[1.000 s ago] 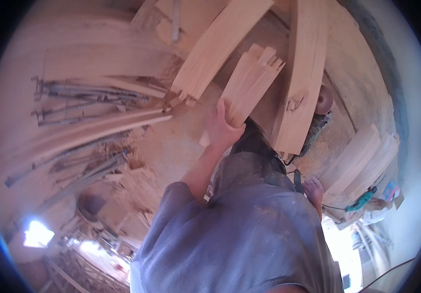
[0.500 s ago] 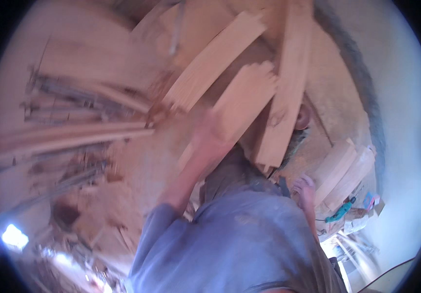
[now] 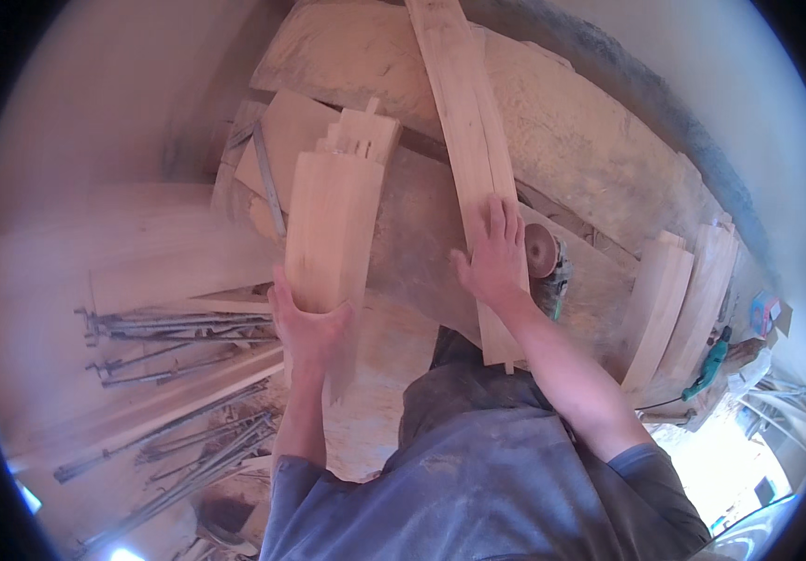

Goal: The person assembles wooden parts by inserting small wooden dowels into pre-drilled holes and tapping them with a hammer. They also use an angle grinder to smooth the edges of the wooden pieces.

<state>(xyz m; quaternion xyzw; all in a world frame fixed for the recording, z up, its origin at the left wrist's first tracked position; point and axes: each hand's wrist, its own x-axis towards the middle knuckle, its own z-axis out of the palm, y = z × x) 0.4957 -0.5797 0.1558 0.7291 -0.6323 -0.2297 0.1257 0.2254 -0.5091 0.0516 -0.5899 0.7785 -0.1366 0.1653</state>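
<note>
My left hand (image 3: 311, 323) is wrapped round the near part of a pale wooden board (image 3: 330, 220), thumb on one side and fingers on the other. Behind that board, partly covered by it, shows the tenoned end of another board (image 3: 370, 131). A long plank (image 3: 468, 122) with a dark crack runs from the far edge of the workbench (image 3: 412, 252) toward my body. On its near part my right hand (image 3: 498, 248) lies flat, fingers stretched and thumb apart. Close to that hand, a power tool with a round brown disc (image 3: 541, 250) rests on the bench.
Two short boards (image 3: 660, 304) lie on the right, near a teal power tool (image 3: 709, 366) with a cord. Several metal bar clamps (image 3: 188, 327) and a long timber (image 3: 160, 393) are at the left. A thin metal strip (image 3: 268, 178) lies on the far left of the bench.
My right hand has come from beside the short boards onto the long plank. The board at my left hand has swung more upright and further left in view. My head view has also turned.
</note>
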